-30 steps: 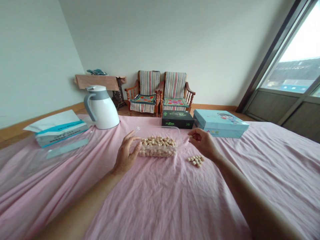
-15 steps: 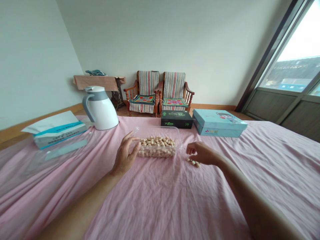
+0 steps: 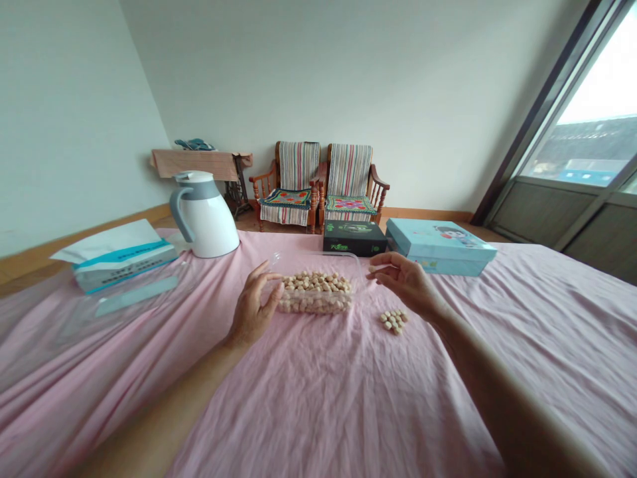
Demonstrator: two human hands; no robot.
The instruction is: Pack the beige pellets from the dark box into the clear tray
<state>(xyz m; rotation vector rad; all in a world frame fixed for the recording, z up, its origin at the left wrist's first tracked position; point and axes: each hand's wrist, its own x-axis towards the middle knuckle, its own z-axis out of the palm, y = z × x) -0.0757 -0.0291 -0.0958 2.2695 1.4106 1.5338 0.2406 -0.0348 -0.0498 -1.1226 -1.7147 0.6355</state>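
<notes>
A clear plastic box stands on the pink cloth, filled with small round pale nuts or beans; their exact kind I cannot make out. My left hand grips the left end of the box, thumb near the front corner and fingers farther back. Just beyond the box's right end, my right hand hangs in the air with its fingers stretched towards the box and slightly apart. No item shows between those fingers. Below that hand, a small cluster of the same pale pieces lies on the cloth.
A white-and-grey jug and a tissue pack stand at the left, with a clear plastic lid before the pack. Behind the box are a black box and a light blue box. Two wooden chairs stand beyond the pink-covered surface.
My right hand has risen away from the small cluster, and its curled fingers have straightened towards the box. The cluster now shows fully. My left hand stays at the box.
</notes>
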